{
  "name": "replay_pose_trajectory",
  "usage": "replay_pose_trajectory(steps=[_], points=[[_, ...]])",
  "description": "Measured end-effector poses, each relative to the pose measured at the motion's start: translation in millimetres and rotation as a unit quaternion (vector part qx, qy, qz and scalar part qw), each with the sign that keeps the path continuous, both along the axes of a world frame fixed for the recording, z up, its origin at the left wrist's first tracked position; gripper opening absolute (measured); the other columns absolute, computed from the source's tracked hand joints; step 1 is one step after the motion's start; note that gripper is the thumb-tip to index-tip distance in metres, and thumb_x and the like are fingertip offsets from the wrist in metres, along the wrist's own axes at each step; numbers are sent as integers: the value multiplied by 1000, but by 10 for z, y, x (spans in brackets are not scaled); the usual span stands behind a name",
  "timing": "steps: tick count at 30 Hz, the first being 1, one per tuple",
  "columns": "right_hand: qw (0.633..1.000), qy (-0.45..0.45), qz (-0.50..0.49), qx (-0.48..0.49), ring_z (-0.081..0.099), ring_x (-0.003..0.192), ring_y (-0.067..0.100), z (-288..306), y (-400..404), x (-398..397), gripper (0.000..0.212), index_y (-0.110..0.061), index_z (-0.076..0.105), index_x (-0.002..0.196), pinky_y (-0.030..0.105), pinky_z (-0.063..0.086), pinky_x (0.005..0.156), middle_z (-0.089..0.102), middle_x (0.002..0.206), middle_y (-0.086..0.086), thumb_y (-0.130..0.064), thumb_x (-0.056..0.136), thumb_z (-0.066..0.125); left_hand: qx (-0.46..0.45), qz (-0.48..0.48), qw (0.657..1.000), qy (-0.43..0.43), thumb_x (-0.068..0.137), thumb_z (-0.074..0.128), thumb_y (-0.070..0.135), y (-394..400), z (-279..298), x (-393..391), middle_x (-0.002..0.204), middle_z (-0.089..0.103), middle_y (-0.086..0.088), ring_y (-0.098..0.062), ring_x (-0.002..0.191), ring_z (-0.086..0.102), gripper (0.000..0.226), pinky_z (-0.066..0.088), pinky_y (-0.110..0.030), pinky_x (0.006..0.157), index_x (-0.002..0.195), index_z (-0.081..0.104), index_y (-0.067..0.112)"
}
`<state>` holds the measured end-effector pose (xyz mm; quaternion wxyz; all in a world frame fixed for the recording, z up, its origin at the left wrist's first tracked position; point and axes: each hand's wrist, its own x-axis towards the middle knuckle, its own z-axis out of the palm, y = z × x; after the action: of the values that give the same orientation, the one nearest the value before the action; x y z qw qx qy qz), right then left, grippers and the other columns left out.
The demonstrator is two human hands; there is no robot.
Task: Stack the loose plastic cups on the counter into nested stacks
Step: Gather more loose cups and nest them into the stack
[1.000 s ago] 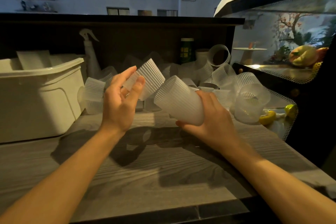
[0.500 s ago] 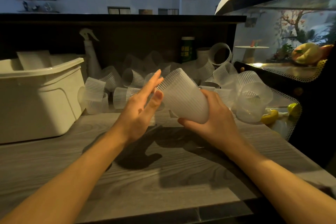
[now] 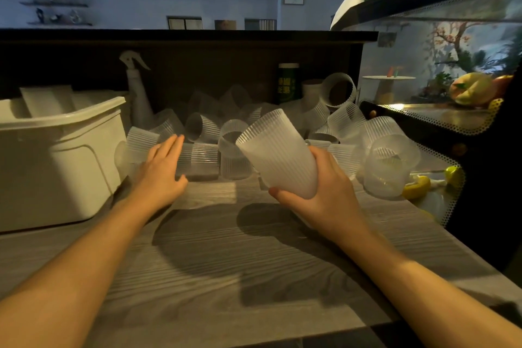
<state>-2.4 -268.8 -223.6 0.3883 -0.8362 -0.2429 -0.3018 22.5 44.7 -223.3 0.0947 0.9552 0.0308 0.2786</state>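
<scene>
Two bare forearms — no sleeves, rings or watch on the hands [image 3: 324,186].

Two hands show: the left hand [image 3: 161,172] and the right hand [image 3: 324,195], which holds one stack of cups [image 3: 278,154]. Behind that stack lies a heap of loose cups [image 3: 343,121], too jumbled to count. Left of the stack stand one bin [image 3: 70,161] and one spray bottle [image 3: 138,93]

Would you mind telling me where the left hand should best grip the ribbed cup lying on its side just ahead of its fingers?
Probably around the ribbed wall, mid-body, coming down from above. The cup lying on its side rests on the counter with its wall facing up, and the open left hand hangs just over its left end. Neighbouring cups crowd both ends, so its mouth looks harder to reach.
</scene>
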Motion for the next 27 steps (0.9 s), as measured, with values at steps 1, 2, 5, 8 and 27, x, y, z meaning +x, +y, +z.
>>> replay_pose_trajectory(steps=[1, 2, 5, 8, 27], points=[[1000, 2, -1, 1, 51, 101, 8, -1, -4, 10, 84, -35, 35, 129, 41, 56, 77, 44, 115, -17, -77, 62, 63, 22, 12, 1000, 18, 88, 66, 17, 17, -15, 42, 164, 12, -2, -26, 146, 17, 90, 30, -47, 115, 157, 8, 19], [1000, 4, -1, 1, 51, 101, 8, -3, -5, 23, 83, -36, 34, 129, 41, 56, 78, 44, 115, -17, -76, 62, 63, 38, 18, 999, 31, 88, 66, 17, 30, -32, 83, 163, 12, -2, -27, 145, 19, 91, 32, -47, 114, 157, 7, 19], [1000, 8, -2, 1, 51, 101, 8, -3, -8, 46, 82, -37, 34, 128, 41, 55, 78, 45, 116, -16, -75, 62, 64, 13, 1, 1000, 24, 85, 70, 13, 31, -52, 168, 157, 23, -10, -33, 137, 29, 91, 33, -46, 112, 156, 13, 14], [1000, 12, 0, 3, 51, 102, 8, -3, -3, 69, 83, -36, 35, 129, 42, 55, 79, 45, 116, -17, -75, 62, 64, 39, 20, 999, -2, 81, 76, 15, 30, -40, 193, 140, 37, -16, -36, 124, 38, 89, 40, -47, 102, 153, 25, 11], [1000, 14, 0, 1, 51, 104, 9, 22, -8, 0, 84, -30, 36, 133, 43, 54, 81, 43, 117, -16, -69, 66, 71, -38, 11, 990, -132, 79, 79, 33, -101, 345, -189, 129, 44, -18, -36, 113, 50, 76, 44, -47, 92, 142, 43, 11]])
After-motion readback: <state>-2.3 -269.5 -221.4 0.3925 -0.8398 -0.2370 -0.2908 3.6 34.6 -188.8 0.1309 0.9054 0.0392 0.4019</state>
